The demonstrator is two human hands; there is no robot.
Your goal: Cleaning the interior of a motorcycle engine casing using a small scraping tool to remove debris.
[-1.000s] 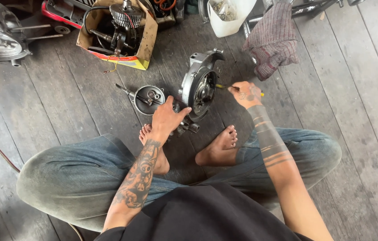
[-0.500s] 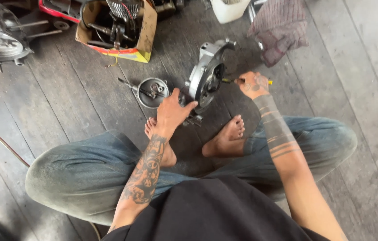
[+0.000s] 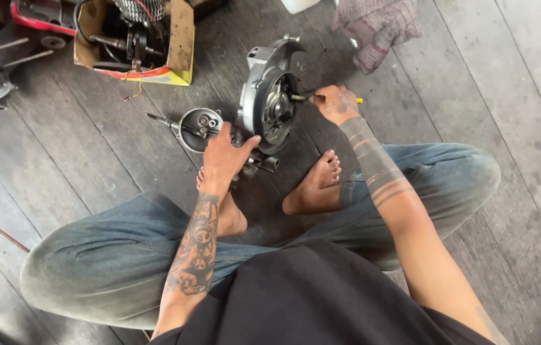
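The engine casing stands on edge on the plank floor, just ahead of my bare feet. I see my left hand spread against its lower edge, and my right hand pinching a yellow-handled screwdriver, tip at the casing's centre.

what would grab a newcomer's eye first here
The grey engine casing standing on edge on the dark plank floor, mid-frame. The right hand pokes a yellow-handled tool into it while the left hand steadies its base. Upper left sits a cardboard box of parts.
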